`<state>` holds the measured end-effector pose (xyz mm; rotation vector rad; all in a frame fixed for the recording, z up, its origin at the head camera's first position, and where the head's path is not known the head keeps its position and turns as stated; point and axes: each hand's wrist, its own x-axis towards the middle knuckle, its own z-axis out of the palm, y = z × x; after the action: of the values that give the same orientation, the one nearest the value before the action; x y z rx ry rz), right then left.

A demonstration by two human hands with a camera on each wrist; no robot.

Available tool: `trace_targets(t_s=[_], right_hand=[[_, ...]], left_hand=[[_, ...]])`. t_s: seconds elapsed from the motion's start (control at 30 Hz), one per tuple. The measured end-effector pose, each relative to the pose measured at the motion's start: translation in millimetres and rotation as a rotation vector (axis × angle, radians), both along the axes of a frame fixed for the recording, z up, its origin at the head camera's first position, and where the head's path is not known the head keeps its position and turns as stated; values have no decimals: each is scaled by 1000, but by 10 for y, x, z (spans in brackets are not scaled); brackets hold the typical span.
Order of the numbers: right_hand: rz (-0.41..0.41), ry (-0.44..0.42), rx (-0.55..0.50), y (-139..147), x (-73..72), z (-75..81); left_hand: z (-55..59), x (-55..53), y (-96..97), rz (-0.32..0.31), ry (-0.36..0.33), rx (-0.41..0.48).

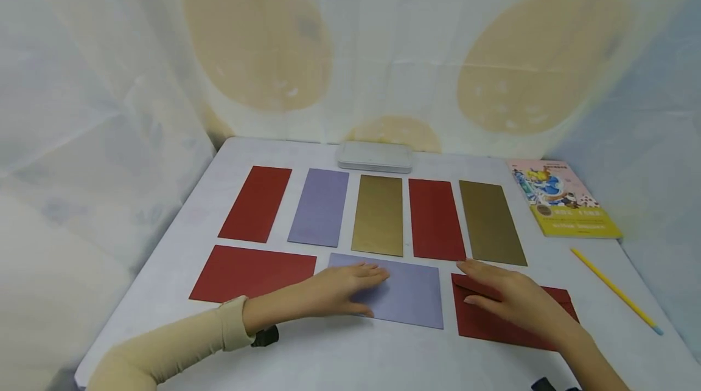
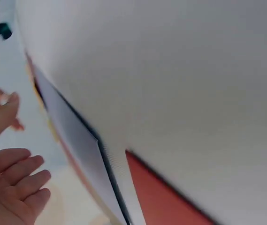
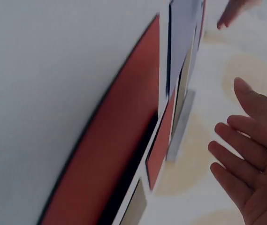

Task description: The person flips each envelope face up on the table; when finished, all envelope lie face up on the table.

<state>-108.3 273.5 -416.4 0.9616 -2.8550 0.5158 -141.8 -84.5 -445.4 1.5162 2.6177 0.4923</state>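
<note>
My left hand [image 1: 342,290] is over the lavender envelope [image 1: 413,287] in the front row, its fingers extended and holding nothing. The left wrist view shows a gap between that palm and the table. Over the front-right red envelope [image 1: 509,333], whose flap faces up, my right hand [image 1: 512,300] hovers with loose fingers, also holding nothing. Another red envelope [image 1: 257,269] lies at front left. Behind them stand, left to right, a red envelope [image 1: 256,204], a lavender one [image 1: 319,207], a gold one [image 1: 378,214], a red one [image 1: 435,219] and a darker gold one [image 1: 491,221], all lying flat.
A pale flat case [image 1: 375,155] lies at the table's back edge. To the right are a book [image 1: 564,196] with a pink and yellow cover and a yellow pencil [image 1: 616,290]. Patterned curtains [image 1: 383,44] enclose the white table [image 1: 164,294] on the back and sides.
</note>
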Motion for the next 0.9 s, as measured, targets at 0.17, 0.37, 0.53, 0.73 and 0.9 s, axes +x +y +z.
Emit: trace_targets(t_s=[0.17, 0.37, 0.53, 0.73, 0.9], right_hand=[[93, -60, 97, -279, -24, -73], [164, -108, 154, -474, -82, -136], [182, -167, 180, -543, -118, -181], [166, -200, 225, -571, -102, -229], [164, -178, 238, -576, -83, -255]], left_hand=[[61, 136, -292, 110, 43, -13], [91, 161, -492, 166, 55, -37], [24, 108, -547, 181, 20, -78], [-59, 61, -584, 199, -20, -141], [-71, 39, -591, 208, -24, -155]])
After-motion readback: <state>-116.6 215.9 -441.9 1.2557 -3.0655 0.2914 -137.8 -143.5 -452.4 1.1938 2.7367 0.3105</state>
